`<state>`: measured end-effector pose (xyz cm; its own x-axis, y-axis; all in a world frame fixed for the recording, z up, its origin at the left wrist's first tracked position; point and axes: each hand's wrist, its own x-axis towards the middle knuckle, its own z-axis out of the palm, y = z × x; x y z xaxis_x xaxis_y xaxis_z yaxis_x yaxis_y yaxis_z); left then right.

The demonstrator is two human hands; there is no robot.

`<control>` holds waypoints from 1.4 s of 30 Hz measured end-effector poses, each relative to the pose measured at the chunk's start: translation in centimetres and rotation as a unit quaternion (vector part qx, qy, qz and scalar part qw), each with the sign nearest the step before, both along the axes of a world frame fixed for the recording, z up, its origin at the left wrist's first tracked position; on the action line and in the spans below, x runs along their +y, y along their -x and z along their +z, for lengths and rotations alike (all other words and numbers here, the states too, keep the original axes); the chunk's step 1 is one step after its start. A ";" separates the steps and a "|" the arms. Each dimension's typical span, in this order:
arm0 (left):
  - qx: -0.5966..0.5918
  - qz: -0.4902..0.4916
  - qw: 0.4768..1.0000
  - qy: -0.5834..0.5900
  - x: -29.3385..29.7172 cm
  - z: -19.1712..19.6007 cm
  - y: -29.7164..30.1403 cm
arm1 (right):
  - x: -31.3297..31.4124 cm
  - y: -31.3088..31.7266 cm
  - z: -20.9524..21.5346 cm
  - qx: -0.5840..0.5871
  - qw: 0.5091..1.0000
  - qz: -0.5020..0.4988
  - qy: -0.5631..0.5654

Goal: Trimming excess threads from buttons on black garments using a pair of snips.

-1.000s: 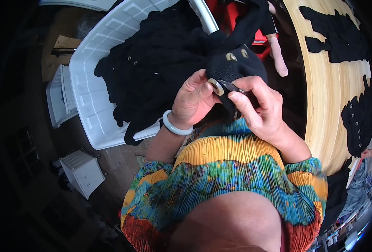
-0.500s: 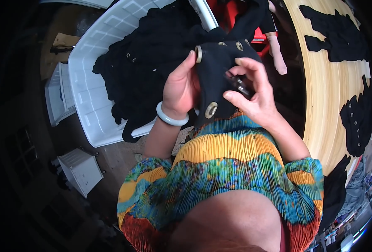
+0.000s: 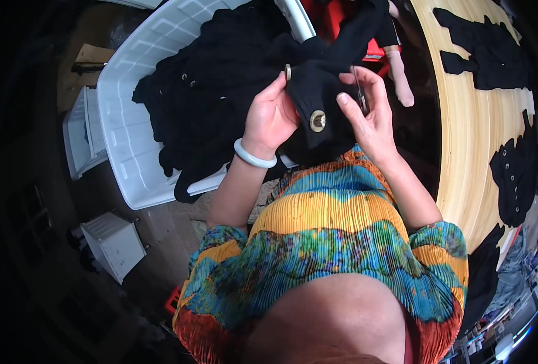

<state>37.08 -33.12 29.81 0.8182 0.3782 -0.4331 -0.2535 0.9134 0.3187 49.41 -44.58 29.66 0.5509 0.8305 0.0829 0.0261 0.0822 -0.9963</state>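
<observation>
A black knitted garment with large pale-rimmed buttons is bunched up in front of me. My left hand grips its left edge, thumb on top, close to a button seen edge-on. Below and to the right, another button with a dark centre faces up. Just right of the cloth, my right hand curls around slim metal thread snips, which show only in part between thumb and fingers.
A white plastic bin heaped with black garments stands ahead on the left. On the right, a wooden table carries more black garments. Another person's foot shows beside a red stool. A white crate sits lower left.
My right hand has lifted away from the cloth, up and to the right, turning the snips upright. My left hand has shifted slightly right, and the garment's lower button has moved up.
</observation>
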 end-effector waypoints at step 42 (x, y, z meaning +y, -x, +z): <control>0.025 -0.065 0.995 -0.070 -2.4 1.2 1.5 | -1.3 -0.4 3.0 -0.309 0.949 0.066 -0.021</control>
<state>35.59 -35.52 31.02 0.8424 0.3309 -0.4254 -0.1172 0.8829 0.4546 49.84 -45.92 32.65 0.2773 0.8782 0.3897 0.5901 0.1644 -0.7904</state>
